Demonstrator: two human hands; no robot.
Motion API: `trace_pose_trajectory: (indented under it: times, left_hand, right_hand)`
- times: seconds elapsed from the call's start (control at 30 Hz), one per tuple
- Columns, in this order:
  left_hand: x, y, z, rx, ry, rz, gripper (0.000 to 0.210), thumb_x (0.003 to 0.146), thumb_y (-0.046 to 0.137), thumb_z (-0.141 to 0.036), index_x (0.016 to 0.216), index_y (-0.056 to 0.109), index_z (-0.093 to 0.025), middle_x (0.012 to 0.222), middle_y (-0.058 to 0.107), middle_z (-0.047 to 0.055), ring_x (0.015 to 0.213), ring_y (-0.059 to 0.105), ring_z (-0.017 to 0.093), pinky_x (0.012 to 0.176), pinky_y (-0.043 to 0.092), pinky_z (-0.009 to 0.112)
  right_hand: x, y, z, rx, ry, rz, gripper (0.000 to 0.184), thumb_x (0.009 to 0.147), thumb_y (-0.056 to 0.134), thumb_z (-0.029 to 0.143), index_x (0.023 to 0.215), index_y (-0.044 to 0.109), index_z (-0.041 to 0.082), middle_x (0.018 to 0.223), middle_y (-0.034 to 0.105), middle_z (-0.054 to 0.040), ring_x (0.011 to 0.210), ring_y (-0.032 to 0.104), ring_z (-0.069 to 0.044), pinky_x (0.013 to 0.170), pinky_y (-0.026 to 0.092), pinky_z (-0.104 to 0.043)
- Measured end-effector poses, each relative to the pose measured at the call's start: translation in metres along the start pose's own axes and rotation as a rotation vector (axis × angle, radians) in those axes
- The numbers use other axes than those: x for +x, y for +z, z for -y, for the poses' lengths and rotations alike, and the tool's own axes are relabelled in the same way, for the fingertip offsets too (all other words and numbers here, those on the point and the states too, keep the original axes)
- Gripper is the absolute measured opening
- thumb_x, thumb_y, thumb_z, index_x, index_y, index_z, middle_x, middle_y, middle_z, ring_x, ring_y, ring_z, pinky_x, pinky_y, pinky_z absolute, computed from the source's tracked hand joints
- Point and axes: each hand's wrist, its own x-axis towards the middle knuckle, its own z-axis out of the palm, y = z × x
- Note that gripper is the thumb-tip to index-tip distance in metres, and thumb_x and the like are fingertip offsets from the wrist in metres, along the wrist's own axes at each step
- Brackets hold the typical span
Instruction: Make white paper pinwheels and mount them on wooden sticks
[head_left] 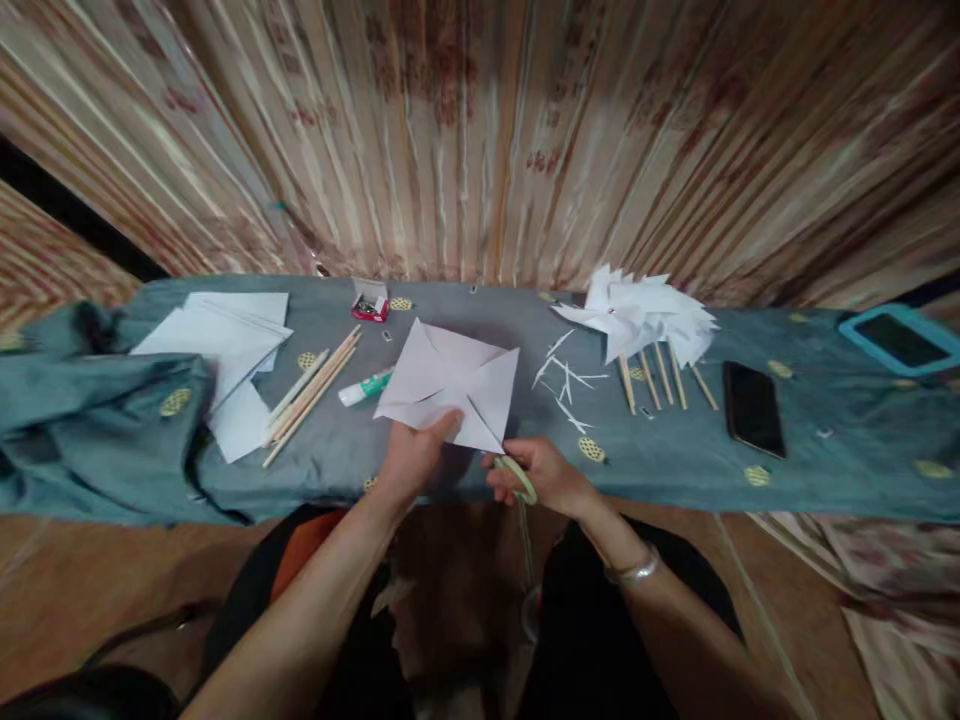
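My left hand [416, 455] grips the near edge of a white paper square [457, 375], its thumb on top and the fingers hidden underneath. Slits run inward from the paper's corners. My right hand [540, 475] is closed around the pale green handles of a pair of scissors [519, 478]. The blades meet the paper at its near right corner, along one slit; how far apart they are cannot be made out. A glue stick [365, 387] lies just left of the paper. Thin paper offcuts [566, 380] are scattered to its right.
Wooden sticks [313, 395] and white paper sheets [232, 335] lie at left. A small red box [370, 300] stands behind. Paper pinwheels [649, 315] on sticks are piled at right, near a black phone [754, 408] and a blue-framed tablet [904, 340]. A curtain [480, 150] hangs behind.
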Motion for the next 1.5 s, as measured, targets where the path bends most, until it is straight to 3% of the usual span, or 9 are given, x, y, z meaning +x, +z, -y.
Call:
trace_pose_trajectory:
  times: [0.3, 0.63, 1.1, 1.5]
  left_hand:
    - [-0.0025, 0.0024, -0.0044, -0.009, -0.043, 0.031, 0.045, 0.058, 0.077, -0.026, 0.102, 0.068, -0.017, 0.097, 0.073, 0.007, 0.090, 0.065, 0.024, 0.085, 0.049, 0.034]
    - [-0.0027, 0.0029, -0.0051, -0.047, -0.058, 0.011, 0.055, 0.054, 0.080, -0.026, 0.106, 0.067, -0.017, 0.095, 0.073, 0.006, 0.086, 0.067, 0.023, 0.083, 0.049, 0.034]
    - [-0.0038, 0.0018, -0.0050, -0.029, -0.083, 0.035, 0.052, 0.055, 0.078, -0.026, 0.106, 0.067, -0.017, 0.096, 0.072, 0.006, 0.086, 0.065, 0.023, 0.082, 0.049, 0.034]
    - [-0.0026, -0.0006, -0.0017, 0.029, -0.105, 0.022, 0.054, 0.058, 0.078, -0.029, 0.109, 0.065, -0.017, 0.113, 0.070, 0.012, 0.100, 0.065, 0.029, 0.089, 0.049, 0.039]
  right_hand:
    - [-0.0009, -0.0050, -0.0044, -0.040, -0.066, 0.028, 0.048, 0.054, 0.084, 0.052, 0.076, 0.065, 0.013, 0.056, 0.064, 0.0017, 0.046, 0.056, -0.008, 0.044, 0.040, -0.018]
    - [0.0000, -0.0051, -0.0063, -0.055, -0.094, 0.027, 0.047, 0.056, 0.082, 0.054, 0.072, 0.065, 0.013, 0.055, 0.063, 0.0012, 0.045, 0.055, -0.008, 0.043, 0.038, -0.019]
    - [0.0012, -0.0037, -0.0060, -0.048, -0.097, 0.007, 0.046, 0.055, 0.082, 0.054, 0.070, 0.067, 0.013, 0.053, 0.063, 0.0015, 0.044, 0.054, -0.007, 0.043, 0.037, -0.018]
    - [0.0034, -0.0033, -0.0095, -0.037, -0.100, -0.006, 0.047, 0.054, 0.084, 0.053, 0.071, 0.066, 0.013, 0.051, 0.062, 0.0023, 0.043, 0.054, -0.007, 0.043, 0.038, -0.018]
